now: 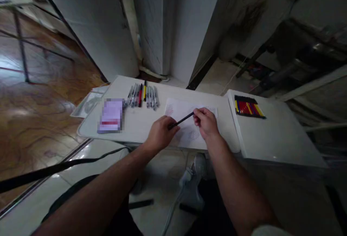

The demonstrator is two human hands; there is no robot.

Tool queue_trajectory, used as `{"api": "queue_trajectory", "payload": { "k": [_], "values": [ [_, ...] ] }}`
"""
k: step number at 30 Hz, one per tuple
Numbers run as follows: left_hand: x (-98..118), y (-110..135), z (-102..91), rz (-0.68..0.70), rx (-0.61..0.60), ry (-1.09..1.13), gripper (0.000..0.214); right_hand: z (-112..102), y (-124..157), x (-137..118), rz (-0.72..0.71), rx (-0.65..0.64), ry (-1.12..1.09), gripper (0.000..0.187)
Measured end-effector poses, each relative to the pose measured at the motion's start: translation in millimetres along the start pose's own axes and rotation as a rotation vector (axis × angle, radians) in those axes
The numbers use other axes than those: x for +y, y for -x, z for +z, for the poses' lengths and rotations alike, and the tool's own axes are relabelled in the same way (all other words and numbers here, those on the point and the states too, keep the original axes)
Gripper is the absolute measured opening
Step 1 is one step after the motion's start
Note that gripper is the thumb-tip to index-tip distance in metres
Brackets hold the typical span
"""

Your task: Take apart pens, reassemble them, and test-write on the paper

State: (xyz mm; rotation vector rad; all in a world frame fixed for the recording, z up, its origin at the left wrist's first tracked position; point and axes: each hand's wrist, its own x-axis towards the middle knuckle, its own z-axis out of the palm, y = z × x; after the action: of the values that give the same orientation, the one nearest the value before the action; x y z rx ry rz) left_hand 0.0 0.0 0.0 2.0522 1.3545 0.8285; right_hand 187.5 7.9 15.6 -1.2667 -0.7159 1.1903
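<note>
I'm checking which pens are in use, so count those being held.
1: a dark pen, slanting between the left hand and the right hand, over the paper. Any other inside the curled fingers would be hidden.

We see a white desk point(135, 123) with a rounded front left corner. On its left lies a purple item point(111, 113), too blurred for us to identify. Just beyond and right of it we find a row of clear pens point(152, 97), with a red pen point(140, 95) and a yellow pen point(145, 92) among them. Near the middle lies paper point(184, 134) bearing faint marks, perhaps scribbles. Further right, a second white surface point(279, 138) carries a close-set row of black, red and yellow pens point(248, 106).
</note>
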Motion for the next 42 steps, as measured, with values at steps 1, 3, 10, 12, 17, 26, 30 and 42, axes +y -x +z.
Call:
{"api": "queue_trajectory", "payload": {
  "k": [1,3,10,12,17,26,30,42],
  "values": [
    [0.3,0.5,0.3,-0.025,0.012,0.008,0.012,0.6,0.1,1.0,0.000,0.002,-0.005,0.029],
    [0.9,1.4,0.8,-0.081,0.017,0.048,0.012,1.3,0.1,2.6,0.001,0.003,-0.014,0.029],
    [0.1,-0.3,1.9,-0.324,-0.175,0.460,0.020,-0.6,0.1,1.7,-0.005,-0.034,-0.030,0.022],
    [-1.6,-1.5,1.4,-0.398,-0.302,0.669,0.023,-1.6,0.3,0.3,0.005,-0.057,-0.037,0.021],
    [-3.2,-3.6,-4.2,-0.508,-0.556,0.973,0.032,-3.0,1.0,-1.8,0.062,-0.127,-0.055,0.020],
    [-5.3,-6.9,-5.1,-0.262,-0.226,0.547,0.024,2.1,2.1,-0.8,-0.005,-0.132,-0.012,0.018],
    [-6.9,-5.7,-2.4,-0.208,-0.062,0.329,0.019,3.8,2.4,1.4,-0.011,-0.092,-0.020,0.028],
    [-2.1,-1.0,-2.3,-0.017,0.022,0.087,0.008,4.7,1.8,5.5,-0.050,-0.024,0.060,0.027]
  ]
}}
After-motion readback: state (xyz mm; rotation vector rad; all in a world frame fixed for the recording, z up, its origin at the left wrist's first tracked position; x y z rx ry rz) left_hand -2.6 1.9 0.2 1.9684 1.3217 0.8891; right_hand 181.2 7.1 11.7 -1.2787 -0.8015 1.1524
